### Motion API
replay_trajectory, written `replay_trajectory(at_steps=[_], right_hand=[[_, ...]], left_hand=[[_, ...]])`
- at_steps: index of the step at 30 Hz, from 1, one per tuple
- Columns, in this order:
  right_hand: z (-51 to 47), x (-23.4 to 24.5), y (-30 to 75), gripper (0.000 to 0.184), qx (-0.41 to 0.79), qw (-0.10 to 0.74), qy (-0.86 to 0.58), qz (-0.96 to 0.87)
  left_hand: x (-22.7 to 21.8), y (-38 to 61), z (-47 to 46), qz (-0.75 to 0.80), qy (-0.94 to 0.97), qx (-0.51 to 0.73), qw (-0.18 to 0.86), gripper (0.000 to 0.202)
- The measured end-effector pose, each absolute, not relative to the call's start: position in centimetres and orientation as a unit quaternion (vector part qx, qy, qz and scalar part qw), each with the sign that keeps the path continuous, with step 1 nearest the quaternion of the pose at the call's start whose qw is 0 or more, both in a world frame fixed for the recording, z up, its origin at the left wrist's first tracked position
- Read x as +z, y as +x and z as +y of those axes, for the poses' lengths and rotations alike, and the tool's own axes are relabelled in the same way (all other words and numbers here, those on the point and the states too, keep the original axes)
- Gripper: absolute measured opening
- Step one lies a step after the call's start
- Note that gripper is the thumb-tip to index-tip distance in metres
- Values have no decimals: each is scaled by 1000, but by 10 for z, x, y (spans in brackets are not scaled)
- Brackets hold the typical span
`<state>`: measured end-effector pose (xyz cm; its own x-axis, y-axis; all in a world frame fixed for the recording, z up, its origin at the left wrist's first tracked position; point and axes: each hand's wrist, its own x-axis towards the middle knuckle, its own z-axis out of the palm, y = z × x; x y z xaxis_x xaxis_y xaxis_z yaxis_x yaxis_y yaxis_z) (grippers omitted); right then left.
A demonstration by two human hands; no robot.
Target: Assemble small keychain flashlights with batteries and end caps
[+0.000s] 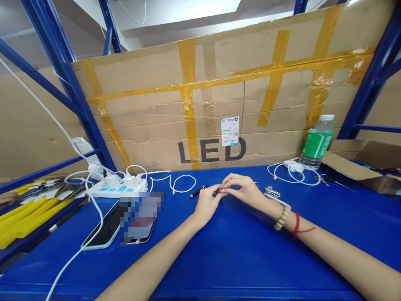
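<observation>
Over the middle of the blue table point(219, 259), my left hand point(207, 205) and my right hand point(239, 189) meet at the fingertips. Both are closed in a pinch around something small at their meeting point, mostly hidden by the fingers and too tiny to name. A black pen-like stick point(196, 192) lies just behind my left hand, partly covered by it. Beside my right wrist rest some shiny metal pieces point(272, 192), whose kind I cannot make out. A beaded bracelet point(282, 217) and a red string point(297, 225) circle my right wrist.
Two phones point(105, 228) lie at the left, near a white power strip point(117, 188) with plugs and trailing white cables point(184, 177). At the back right stand a green-labelled bottle point(318, 142), a charger with cable point(294, 166) and an open cardboard box point(354, 167). Cardboard point(150, 121) walls the back.
</observation>
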<state>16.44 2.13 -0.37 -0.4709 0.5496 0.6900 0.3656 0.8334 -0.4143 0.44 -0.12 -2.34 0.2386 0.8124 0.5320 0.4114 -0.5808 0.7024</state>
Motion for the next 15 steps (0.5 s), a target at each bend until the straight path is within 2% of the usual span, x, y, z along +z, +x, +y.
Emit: replay_trajectory(at_steps=[4, 8, 9, 11, 13, 15], right_hand=[[22, 5, 169, 23, 99, 414, -311, -850], [31, 20, 190, 30, 26, 464, -488, -739], [34, 22, 198, 28, -15, 443, -537, -718], [41, 24, 214, 21, -88, 333, -597, -725], [47, 22, 227, 16, -115, 218, -665, -705], [52, 15, 237, 16, -119, 150, -719, -668]], left_hand=[[-26, 4, 3, 429, 751, 458, 207, 18], [-26, 5, 3, 463, 737, 451, 198, 19], [-25, 6, 1, 466, 737, 448, 194, 20], [-22, 6, -2, 472, 740, 443, 182, 22], [-19, 6, -5, 478, 742, 435, 180, 24], [-17, 6, -8, 481, 745, 425, 182, 25]])
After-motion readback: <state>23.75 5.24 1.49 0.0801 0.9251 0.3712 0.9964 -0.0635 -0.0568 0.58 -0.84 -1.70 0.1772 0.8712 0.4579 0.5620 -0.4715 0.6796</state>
